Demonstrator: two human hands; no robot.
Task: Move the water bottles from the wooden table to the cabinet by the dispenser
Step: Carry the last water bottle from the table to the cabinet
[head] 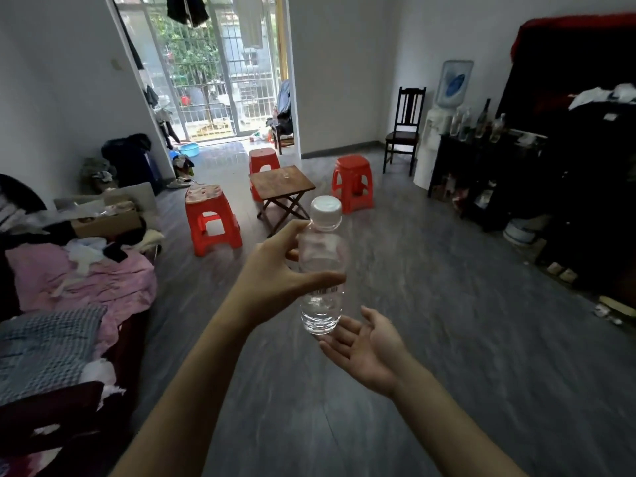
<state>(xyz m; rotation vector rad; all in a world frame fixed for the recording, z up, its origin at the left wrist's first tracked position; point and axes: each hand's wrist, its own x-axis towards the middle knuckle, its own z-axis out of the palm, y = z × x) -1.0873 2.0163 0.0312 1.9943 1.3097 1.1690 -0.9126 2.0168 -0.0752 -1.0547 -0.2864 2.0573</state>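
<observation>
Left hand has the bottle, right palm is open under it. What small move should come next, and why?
Probably set the bottle's base into the open right hand waiting just beneath, then carry it right toward the cabinet by the dispenser. The left hand holds the bottle upright at its middle, the wooden table looks bare, and other bottles already stand on the cabinet.

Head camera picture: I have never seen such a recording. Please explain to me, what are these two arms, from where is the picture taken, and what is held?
There is no machine here. A person wears one wide-angle camera on the head, so you look forward and down along their own arms. The left hand grips a clear water bottle with a white cap. The right hand is open, palm up, just below the bottle's base. Further back stands the small wooden table among red stools. At the right, the water dispenser stands beside a dark cabinet with several bottles on top.
</observation>
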